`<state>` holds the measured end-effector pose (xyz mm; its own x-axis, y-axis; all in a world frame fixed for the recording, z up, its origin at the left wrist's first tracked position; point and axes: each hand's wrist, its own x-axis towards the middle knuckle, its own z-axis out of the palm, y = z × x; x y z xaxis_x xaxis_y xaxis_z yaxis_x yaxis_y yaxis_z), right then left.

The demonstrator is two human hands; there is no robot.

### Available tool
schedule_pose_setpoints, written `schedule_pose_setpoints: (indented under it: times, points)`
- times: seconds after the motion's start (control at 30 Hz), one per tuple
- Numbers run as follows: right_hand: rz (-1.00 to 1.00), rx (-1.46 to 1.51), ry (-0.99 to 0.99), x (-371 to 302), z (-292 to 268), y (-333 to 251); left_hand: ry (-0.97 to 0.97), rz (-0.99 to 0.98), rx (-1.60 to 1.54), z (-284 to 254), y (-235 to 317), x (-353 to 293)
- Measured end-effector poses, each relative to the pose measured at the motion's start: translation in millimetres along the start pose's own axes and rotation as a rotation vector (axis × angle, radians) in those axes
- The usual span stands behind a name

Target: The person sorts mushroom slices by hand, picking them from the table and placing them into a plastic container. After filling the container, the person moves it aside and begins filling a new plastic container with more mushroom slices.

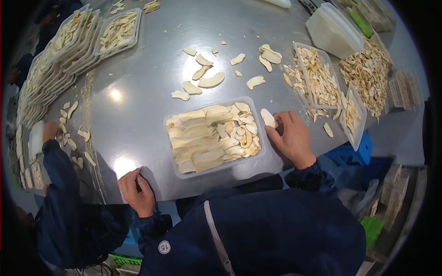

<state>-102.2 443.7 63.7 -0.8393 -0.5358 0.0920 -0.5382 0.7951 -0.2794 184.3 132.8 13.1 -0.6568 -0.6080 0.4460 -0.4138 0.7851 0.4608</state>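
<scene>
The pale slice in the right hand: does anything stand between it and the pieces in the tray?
Only the tray's right rim stands between the pale slice in the right hand and those pieces; nothing else visible does.

- Single head view: worn at the person's head, facing steeply downward past their dark-blue zippered cloth jacket (285, 225).
- Fairly near: the broad, shiny grey metal table (138, 133) spans the round fisheye field.

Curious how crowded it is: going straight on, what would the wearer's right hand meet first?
The right hand, holding a pale slice, would likely meet the plastic tray near its far right corner, though hand height is unclear.
</scene>
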Motion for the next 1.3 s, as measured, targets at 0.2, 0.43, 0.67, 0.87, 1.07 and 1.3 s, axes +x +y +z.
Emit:
schedule_pose_setpoints:
  times: [0.2, 0.43, 0.67, 0.87, 1.07, 1.3]
  points:
    - [-0.056, -0.047, 0.052, 3.2, 0.6, -1.1, 0.011, 0.002, -0.001, -1.4, 0.1, -0.6]
    - [0.043, 0.059, -0.048, 12.2, -8.3, 0.6, 0.021, 0.012, -0.025, 1.3, -0.4, 1.5]
    - [-0.22, 0.221, -0.024, 36.7, -18.3, -37.7, 0.029, -0.014, -0.006, 1.8, -2.3, -1.5]
    - [-0.554, 0.2, -0.033, 49.5, 2.6, -67.8, 0.028, -0.021, -0.019, 1.9, 1.3, 1.5]
    - [-0.575, 0.181, -0.038, 50.9, 8.9, -71.3, 0.019, -0.015, -0.008, -0.4, 0.6, 0.0]
    - [-0.581, 0.197, -0.051, 52.8, 10.1, -73.5, 0.035, -0.001, 0.002, 0.0, 0.9, 2.2]
